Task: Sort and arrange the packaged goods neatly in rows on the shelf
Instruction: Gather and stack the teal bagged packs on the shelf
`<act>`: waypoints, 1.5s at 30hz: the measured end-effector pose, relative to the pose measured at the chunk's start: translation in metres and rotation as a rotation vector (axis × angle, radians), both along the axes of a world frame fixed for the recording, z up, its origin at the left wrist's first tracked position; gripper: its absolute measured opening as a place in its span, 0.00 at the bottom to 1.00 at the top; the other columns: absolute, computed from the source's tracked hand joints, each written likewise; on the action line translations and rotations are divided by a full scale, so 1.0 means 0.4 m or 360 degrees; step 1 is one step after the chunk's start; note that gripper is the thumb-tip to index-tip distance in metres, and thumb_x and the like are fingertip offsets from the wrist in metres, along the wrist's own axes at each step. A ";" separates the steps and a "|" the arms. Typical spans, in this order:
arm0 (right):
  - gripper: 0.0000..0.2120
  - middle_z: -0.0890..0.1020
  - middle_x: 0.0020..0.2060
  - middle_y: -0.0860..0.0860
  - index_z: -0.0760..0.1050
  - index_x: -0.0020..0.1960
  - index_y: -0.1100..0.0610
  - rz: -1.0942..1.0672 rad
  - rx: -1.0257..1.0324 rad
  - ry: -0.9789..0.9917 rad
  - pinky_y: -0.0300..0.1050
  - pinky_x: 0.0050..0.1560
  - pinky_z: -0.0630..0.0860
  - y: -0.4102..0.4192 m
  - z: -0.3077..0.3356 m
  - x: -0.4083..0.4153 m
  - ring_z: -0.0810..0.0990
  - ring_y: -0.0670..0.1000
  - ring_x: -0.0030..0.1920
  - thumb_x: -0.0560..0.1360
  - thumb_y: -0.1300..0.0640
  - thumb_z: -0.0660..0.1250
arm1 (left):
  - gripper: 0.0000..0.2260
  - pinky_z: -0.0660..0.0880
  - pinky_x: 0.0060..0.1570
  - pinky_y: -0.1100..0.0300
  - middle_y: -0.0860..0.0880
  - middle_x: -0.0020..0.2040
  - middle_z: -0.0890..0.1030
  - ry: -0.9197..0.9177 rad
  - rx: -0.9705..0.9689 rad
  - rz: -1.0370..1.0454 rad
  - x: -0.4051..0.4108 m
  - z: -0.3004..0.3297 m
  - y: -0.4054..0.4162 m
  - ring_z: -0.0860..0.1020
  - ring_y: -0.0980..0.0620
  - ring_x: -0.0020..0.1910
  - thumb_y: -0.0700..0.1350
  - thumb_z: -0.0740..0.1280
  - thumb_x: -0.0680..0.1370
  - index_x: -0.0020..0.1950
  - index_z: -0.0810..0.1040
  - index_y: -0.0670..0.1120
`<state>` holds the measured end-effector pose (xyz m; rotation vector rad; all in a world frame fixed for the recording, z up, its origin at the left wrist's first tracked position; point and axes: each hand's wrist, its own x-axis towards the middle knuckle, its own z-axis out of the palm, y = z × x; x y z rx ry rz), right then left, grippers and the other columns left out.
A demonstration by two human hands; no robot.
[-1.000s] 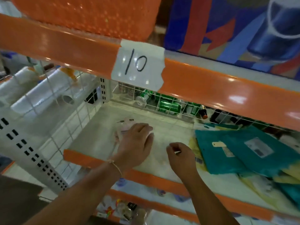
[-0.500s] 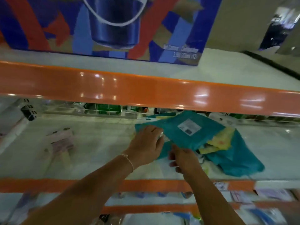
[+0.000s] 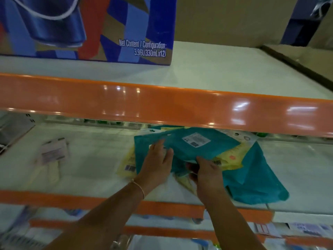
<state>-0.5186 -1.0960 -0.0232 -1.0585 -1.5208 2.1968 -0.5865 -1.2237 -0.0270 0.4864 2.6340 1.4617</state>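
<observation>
The teal packets (image 3: pixel 191 150) and yellow packets (image 3: pixel 232 158) lie in a loose overlapping pile on the shelf (image 3: pixel 93 165). The left hand (image 3: pixel 156 165) rests flat, fingers spread, on the top teal packet. The right hand (image 3: pixel 207 175) pinches that packet's near edge. At 9 o'clock lies a pale packet (image 3: pixel 53 151), blurred. The pile's far edge is hidden behind the orange rail (image 3: pixel 162 103).

Shelf (image 3: pixel 93 165) bare at left-centre; orange beam (image 3: pixel 162 105) overhangs; packet pile (image 3: pixel 207 156) blocks right.
</observation>
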 end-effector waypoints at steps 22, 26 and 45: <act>0.24 0.79 0.34 0.57 0.76 0.48 0.63 -0.0233 -0.0045 0.0534 0.46 0.31 0.74 0.100 0.043 0.123 0.78 0.54 0.35 0.70 0.42 0.73 | 0.08 0.82 0.43 0.45 0.42 0.48 0.85 -0.1343 0.1064 -0.0089 -0.023 0.091 0.225 0.84 0.42 0.45 0.46 0.64 0.81 0.54 0.80 0.44; 0.10 0.74 0.27 0.52 0.75 0.45 0.60 -0.0493 0.0027 0.0469 0.42 0.29 0.70 0.188 0.065 0.161 0.72 0.48 0.28 0.76 0.53 0.70 | 0.11 0.81 0.46 0.41 0.44 0.48 0.85 -0.0979 0.0690 -0.0212 0.010 0.097 0.334 0.84 0.44 0.43 0.52 0.65 0.78 0.53 0.80 0.45; 0.07 0.77 0.39 0.56 0.73 0.50 0.58 -0.0846 -0.0096 -0.0114 0.41 0.33 0.72 0.921 -0.069 0.380 0.73 0.49 0.32 0.75 0.62 0.70 | 0.27 0.70 0.35 0.53 0.49 0.27 0.71 0.0418 -0.0296 -0.0667 0.246 0.123 0.841 0.72 0.49 0.29 0.60 0.47 0.82 0.29 0.67 0.46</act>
